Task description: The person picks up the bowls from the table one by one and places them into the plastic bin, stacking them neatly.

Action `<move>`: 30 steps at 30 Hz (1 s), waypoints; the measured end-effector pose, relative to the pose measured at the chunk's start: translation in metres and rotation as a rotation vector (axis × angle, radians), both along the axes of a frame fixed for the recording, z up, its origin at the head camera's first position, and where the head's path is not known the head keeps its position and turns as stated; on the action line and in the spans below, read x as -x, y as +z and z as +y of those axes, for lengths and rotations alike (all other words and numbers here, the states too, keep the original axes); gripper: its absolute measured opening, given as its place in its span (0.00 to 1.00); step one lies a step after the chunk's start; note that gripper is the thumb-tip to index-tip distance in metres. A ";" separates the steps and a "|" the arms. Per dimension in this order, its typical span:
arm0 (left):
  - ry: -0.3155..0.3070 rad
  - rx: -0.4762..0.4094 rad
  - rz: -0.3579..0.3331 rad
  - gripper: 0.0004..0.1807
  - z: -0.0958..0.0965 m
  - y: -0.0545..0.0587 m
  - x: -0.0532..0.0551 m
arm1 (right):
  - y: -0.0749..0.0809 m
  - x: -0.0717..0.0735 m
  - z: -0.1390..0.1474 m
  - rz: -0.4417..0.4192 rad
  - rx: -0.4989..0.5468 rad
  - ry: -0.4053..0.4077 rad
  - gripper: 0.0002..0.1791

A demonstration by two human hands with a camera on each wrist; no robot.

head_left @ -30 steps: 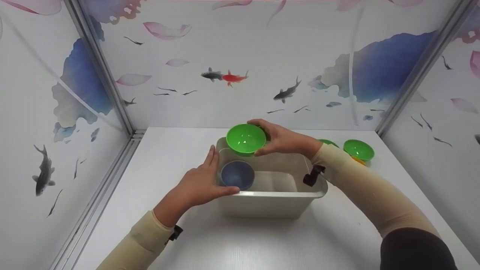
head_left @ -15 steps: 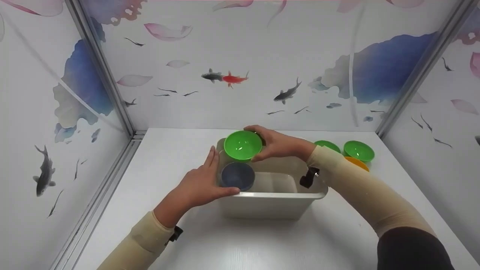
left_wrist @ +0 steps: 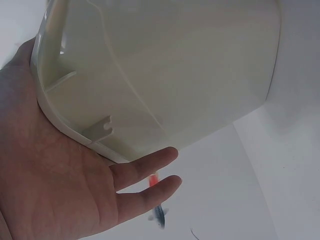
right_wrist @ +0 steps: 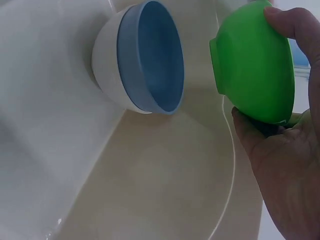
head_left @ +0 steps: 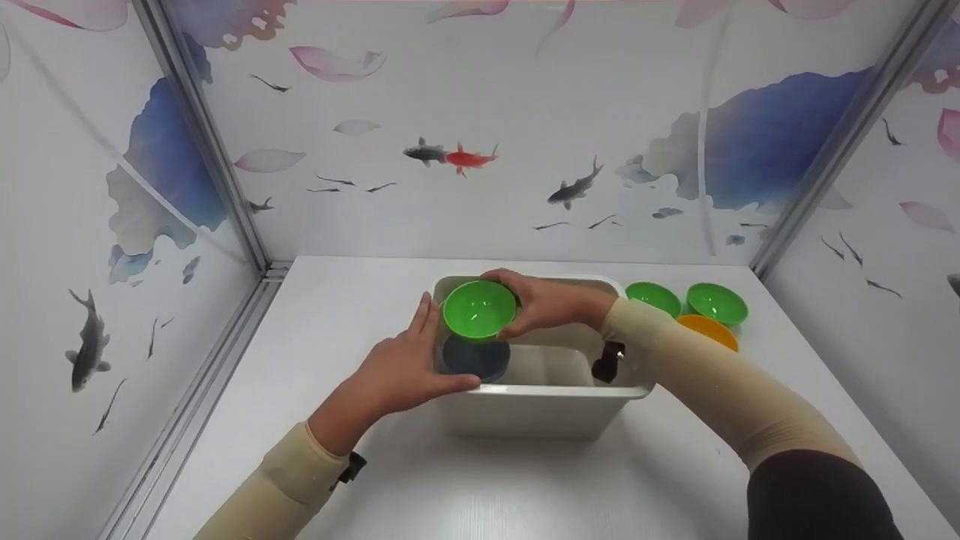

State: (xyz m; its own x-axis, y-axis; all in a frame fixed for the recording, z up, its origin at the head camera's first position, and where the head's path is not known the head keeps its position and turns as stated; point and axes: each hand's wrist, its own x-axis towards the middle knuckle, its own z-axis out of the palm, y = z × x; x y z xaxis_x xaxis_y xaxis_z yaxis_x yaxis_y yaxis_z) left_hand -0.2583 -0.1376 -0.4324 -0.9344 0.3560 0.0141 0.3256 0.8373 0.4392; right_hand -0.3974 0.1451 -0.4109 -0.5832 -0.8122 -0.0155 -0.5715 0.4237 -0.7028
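Note:
My right hand [head_left: 547, 301] grips a green bowl [head_left: 480, 309] by its side, thumb on one side and fingers on the other. It holds the bowl above the left part of a white plastic tub [head_left: 536, 412]. Below it in the tub is a blue bowl [head_left: 476, 358], partly covered from above. The right wrist view shows this blue bowl [right_wrist: 159, 57] nested in a white bowl [right_wrist: 105, 60], with the green bowl [right_wrist: 257, 65] apart from them. My left hand [head_left: 394, 367] rests against the tub's near-left corner, fingers extended along the outer wall and thumb on the near rim.
Right of the tub, two green bowls [head_left: 718, 302] and an orange bowl [head_left: 709, 332] sit on the white table [head_left: 360, 300], partly behind my right forearm. Printed panels [head_left: 510, 90] enclose the table at the back and sides.
My right hand has lowered the green bowl and shifted it slightly left, nearer the blue bowl. More of the bowls on the right now shows. The left hand has stayed in place.

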 end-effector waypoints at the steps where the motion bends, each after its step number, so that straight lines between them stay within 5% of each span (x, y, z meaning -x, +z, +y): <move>1: -0.002 -0.003 -0.002 0.81 0.000 0.000 0.000 | -0.002 0.000 -0.001 0.001 -0.006 0.002 0.57; 18: -0.013 -0.016 0.032 0.78 0.000 -0.003 0.000 | -0.020 0.004 -0.014 0.033 -0.012 0.112 0.57; 30: -0.012 -0.014 0.022 0.78 -0.001 -0.001 -0.001 | -0.022 0.003 -0.018 0.075 -0.167 0.081 0.57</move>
